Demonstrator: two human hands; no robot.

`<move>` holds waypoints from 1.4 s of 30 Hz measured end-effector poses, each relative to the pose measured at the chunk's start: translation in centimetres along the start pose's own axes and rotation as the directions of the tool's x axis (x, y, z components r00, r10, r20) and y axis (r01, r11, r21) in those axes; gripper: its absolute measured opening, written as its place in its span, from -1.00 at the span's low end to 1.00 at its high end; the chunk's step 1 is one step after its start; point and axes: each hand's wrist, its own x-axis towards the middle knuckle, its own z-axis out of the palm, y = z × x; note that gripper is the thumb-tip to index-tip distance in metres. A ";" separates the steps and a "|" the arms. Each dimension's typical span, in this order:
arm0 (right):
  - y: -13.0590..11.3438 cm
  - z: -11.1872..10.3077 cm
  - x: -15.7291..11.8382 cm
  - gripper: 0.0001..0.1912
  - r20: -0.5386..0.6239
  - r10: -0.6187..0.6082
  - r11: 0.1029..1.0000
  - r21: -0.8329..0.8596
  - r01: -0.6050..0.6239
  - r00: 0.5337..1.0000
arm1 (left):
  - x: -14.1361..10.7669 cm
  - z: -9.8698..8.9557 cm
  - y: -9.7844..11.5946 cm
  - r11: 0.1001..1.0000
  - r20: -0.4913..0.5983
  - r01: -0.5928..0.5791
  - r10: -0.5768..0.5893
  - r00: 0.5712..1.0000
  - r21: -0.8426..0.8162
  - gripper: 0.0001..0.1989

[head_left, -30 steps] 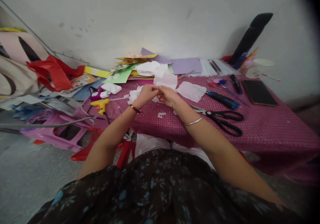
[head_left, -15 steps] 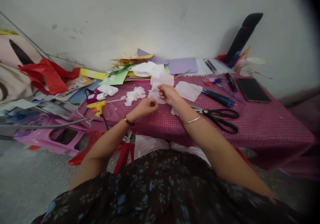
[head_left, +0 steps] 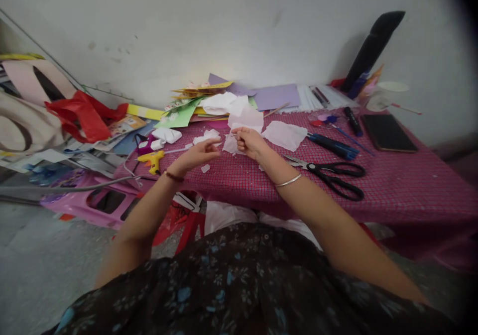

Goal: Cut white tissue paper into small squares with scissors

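My left hand (head_left: 198, 156) is over the pile of torn white paper scraps (head_left: 206, 136), fingers stretched out and slightly apart. No object shows in it. My right hand (head_left: 249, 142) is closed in a pinch above sheets of thin white paper (head_left: 246, 118). Whatever lies between its fingertips is too small to make out. A loose paper scrap (head_left: 205, 168) rests on the checked tablecloth (head_left: 239, 180) below my left hand. Another thin white sheet (head_left: 286, 135) lies to the right of my right hand.
Black-handled scissors (head_left: 328, 173), a blue-handled tool (head_left: 332, 146), a marker (head_left: 353, 121) and a dark phone-like slab (head_left: 388, 132) lie on the right. At left are a yellow glue gun (head_left: 152, 162) and its cord. Coloured paper (head_left: 276, 97) is stacked against the wall.
My left hand has moved left, away from my right hand, to the scraps, and its fingers have opened out. My right hand stays pinched in about the same place. The view has shifted slightly.
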 end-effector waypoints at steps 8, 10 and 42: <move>0.3 0.0 0.3 -0.85 -0.116 -0.001 0.998 -0.055 -0.005 0.993 | -4.5 -1.7 -4.0 0.844 0.003 -0.018 0.020 1.000 0.536 -0.87; 0.3 -0.1 0.2 -0.84 -0.126 -0.015 0.997 -0.082 0.004 0.992 | -3.8 -1.8 -4.0 0.843 0.003 -0.006 0.005 1.000 0.538 -0.90; 0.1 -1.3 1.1 -0.78 -0.264 -0.066 0.997 -0.051 0.055 0.962 | 5.2 8.6 2.9 0.829 -0.237 -0.172 0.341 0.910 0.532 -0.81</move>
